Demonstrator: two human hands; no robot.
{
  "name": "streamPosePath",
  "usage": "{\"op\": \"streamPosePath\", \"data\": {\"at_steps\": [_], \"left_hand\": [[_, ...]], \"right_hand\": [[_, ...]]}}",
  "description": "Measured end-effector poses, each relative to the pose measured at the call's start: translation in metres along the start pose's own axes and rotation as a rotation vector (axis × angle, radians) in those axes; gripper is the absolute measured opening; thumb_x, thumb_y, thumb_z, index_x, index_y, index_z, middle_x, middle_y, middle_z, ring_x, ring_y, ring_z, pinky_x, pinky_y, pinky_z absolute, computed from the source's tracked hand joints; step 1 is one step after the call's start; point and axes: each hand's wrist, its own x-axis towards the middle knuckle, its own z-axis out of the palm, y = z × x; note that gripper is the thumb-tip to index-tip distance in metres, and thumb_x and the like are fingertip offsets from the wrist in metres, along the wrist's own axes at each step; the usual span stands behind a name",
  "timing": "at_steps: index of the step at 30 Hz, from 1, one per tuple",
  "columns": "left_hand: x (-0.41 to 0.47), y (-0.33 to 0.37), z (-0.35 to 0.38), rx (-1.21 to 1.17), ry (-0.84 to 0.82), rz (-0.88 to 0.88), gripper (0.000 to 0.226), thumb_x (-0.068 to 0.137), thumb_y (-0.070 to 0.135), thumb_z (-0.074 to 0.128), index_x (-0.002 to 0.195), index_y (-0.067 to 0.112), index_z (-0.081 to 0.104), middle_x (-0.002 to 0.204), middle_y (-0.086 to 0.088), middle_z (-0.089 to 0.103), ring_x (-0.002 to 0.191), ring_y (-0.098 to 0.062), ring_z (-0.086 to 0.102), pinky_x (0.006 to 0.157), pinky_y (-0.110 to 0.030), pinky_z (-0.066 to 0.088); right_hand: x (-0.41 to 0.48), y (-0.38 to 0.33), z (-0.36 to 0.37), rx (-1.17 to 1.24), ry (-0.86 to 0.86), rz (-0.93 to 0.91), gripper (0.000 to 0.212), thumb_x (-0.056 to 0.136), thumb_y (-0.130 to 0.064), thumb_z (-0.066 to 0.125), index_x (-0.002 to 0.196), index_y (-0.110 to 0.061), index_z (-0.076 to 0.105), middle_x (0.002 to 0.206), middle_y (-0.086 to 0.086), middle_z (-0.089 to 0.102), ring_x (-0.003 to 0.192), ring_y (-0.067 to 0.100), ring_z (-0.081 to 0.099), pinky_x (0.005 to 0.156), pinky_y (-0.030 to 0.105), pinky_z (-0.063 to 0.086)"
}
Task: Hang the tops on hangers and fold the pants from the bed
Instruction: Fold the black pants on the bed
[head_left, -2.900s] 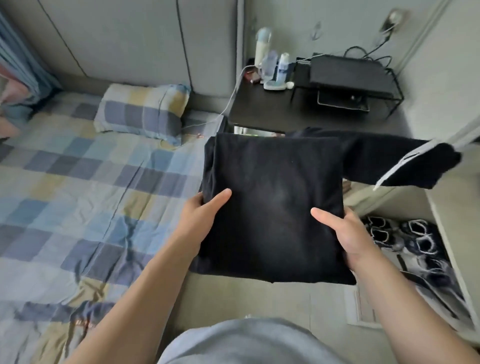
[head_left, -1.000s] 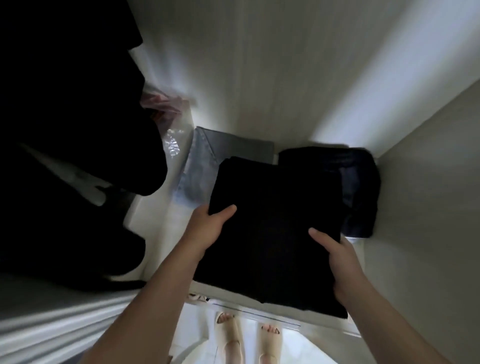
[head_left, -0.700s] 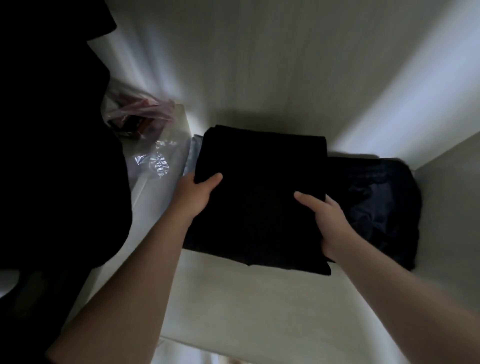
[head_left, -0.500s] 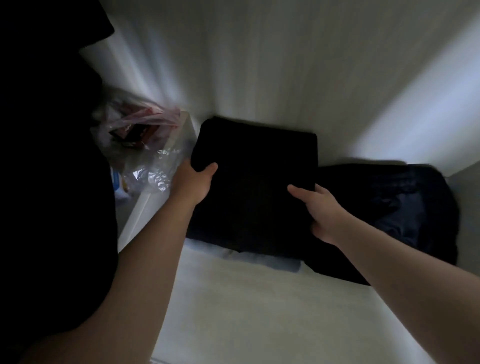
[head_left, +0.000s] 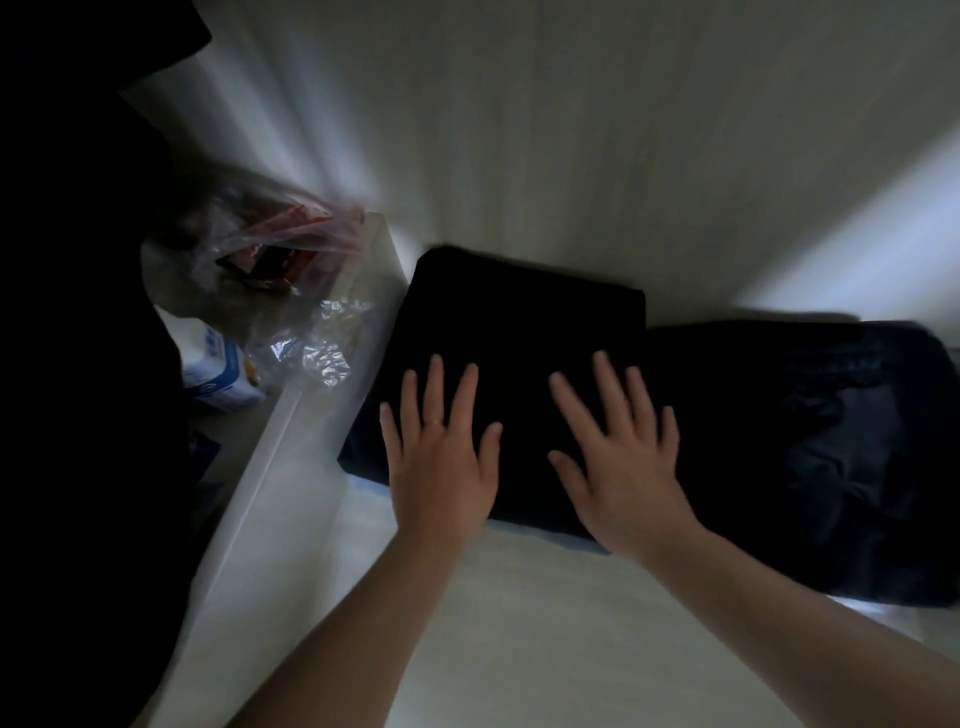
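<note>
The folded black pants (head_left: 519, 332) lie flat on a white wardrobe shelf (head_left: 519, 634), pushed back against the rear wall. My left hand (head_left: 441, 457) rests palm down on their near left part, fingers spread and straight. My right hand (head_left: 618, 462) lies flat on the near right part in the same way. A thin strip of pale blue-grey fabric (head_left: 550, 538) shows under the pants' near edge.
A second dark folded garment (head_left: 810, 457) sits right beside the pants. A clear plastic bag (head_left: 291, 291) with red items and a blue-white box (head_left: 218, 374) lie left of the shelf divider (head_left: 291, 447). Dark hanging clothes (head_left: 78, 312) fill the left side.
I carried the folded pants from beside the bed into the wardrobe and set them on the shelf. Both hands let go of the edges and now lie flat on top.
</note>
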Motion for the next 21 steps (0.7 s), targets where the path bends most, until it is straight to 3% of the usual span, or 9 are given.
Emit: {"op": "streamPosePath", "data": {"at_steps": [2, 4, 8, 12, 17, 21], "left_hand": [[-0.012, -0.002, 0.012, 0.028, -0.08, -0.026, 0.063, 0.102, 0.055, 0.02, 0.16, 0.031, 0.017, 0.169, -0.002, 0.009, 0.155, -0.028, 0.001, 0.123, -0.053, 0.003], [-0.017, -0.005, 0.022, 0.063, -0.155, -0.035, 0.064, 0.101, 0.057, 0.014, 0.161, 0.032, 0.008, 0.169, 0.0, 0.0, 0.155, -0.027, -0.008, 0.123, -0.052, -0.003], [-0.009, -0.005, 0.03, 0.089, -0.266, -0.044, 0.067, 0.098, 0.059, 0.009, 0.159, 0.035, -0.008, 0.168, 0.003, -0.014, 0.153, -0.024, -0.02, 0.121, -0.049, -0.013], [-0.007, -0.009, 0.02, 0.045, -0.336, -0.027, 0.068, 0.101, 0.06, 0.019, 0.159, 0.036, -0.007, 0.168, 0.003, -0.015, 0.153, -0.023, -0.02, 0.12, -0.047, -0.015], [-0.06, 0.002, 0.013, -0.08, -0.416, -0.006, 0.064, 0.103, 0.056, 0.022, 0.159, 0.037, -0.004, 0.167, 0.004, -0.017, 0.153, -0.017, -0.019, 0.122, -0.044, -0.011], [-0.118, 0.012, 0.005, -0.191, -0.514, 0.002, 0.066, 0.103, 0.06, 0.024, 0.158, 0.04, -0.006, 0.166, 0.009, -0.019, 0.152, -0.014, -0.019, 0.126, -0.044, 0.001]], "right_hand": [[-0.001, -0.003, 0.014, -0.092, -0.182, -0.009, 0.066, 0.093, -0.069, 0.012, 0.153, -0.052, -0.01, 0.166, -0.01, -0.02, 0.153, 0.025, -0.016, 0.118, 0.063, 0.005], [0.002, -0.001, 0.026, -0.101, -0.297, 0.058, 0.065, 0.091, -0.072, 0.003, 0.152, -0.053, -0.012, 0.165, -0.014, -0.023, 0.152, 0.022, -0.021, 0.12, 0.061, -0.001], [0.016, 0.002, 0.033, -0.069, -0.4, 0.118, 0.064, 0.094, -0.074, 0.011, 0.151, -0.056, -0.01, 0.164, -0.017, -0.022, 0.153, 0.02, -0.02, 0.119, 0.06, -0.001], [0.009, 0.003, 0.025, -0.053, -0.431, 0.123, 0.065, 0.096, -0.073, 0.016, 0.153, -0.053, -0.009, 0.164, -0.016, -0.022, 0.153, 0.017, -0.018, 0.12, 0.058, 0.001], [-0.049, 0.002, 0.018, -0.02, -0.4, 0.099, 0.065, 0.097, -0.069, 0.018, 0.153, -0.052, -0.012, 0.163, -0.018, -0.024, 0.153, 0.013, -0.018, 0.121, 0.055, 0.002], [-0.098, 0.002, 0.007, 0.008, -0.433, 0.118, 0.065, 0.099, -0.068, 0.018, 0.153, -0.051, -0.013, 0.163, -0.019, -0.023, 0.153, 0.013, -0.017, 0.121, 0.054, 0.0]]}}
